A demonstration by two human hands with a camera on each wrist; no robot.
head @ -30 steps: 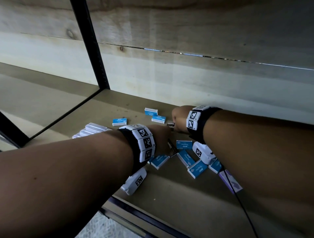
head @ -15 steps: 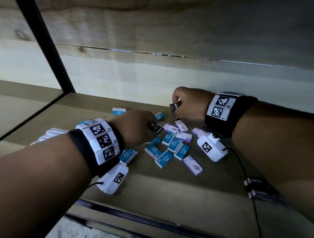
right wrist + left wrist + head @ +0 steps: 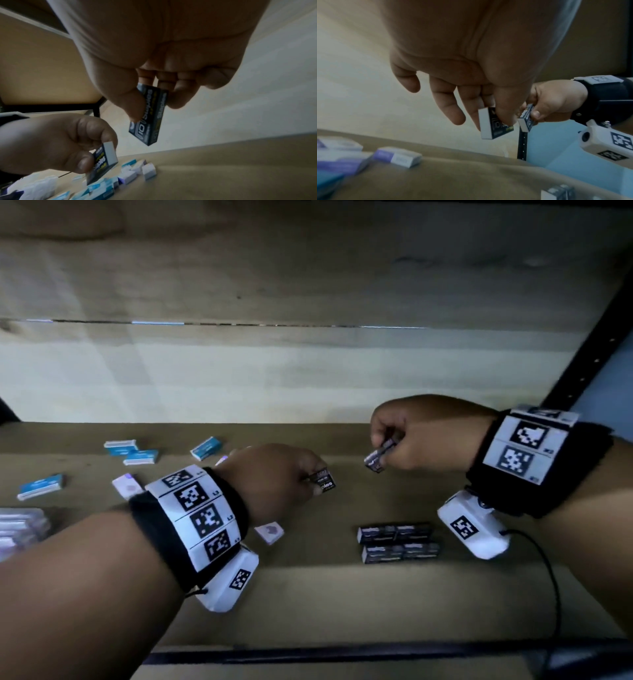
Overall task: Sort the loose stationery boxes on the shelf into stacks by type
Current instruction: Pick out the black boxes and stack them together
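Plywood shelf (image 3: 308, 594) with a pale back wall was the work surface. Left hand (image 3: 270, 477) pinched a black staple box (image 3: 324, 481) between thumb and fingertips, held off the shelf; right hand (image 3: 421, 433) pinched a second black staple box (image 3: 379, 457) the same way, tilted, just beside the first. Both likely headed for the black staple-box group (image 3: 397, 542) lying in two rows on the shelf near the right wrist, so same types go together. Blue staple boxes (image 3: 132, 451) lay scattered at far left, well apart from the black ones. Purple-and-white boxes (image 3: 126, 486) lay loose near the left wrist; a blurred stack (image 3: 20, 525) sat at the left edge. No containers in view; nothing to tell of contents.
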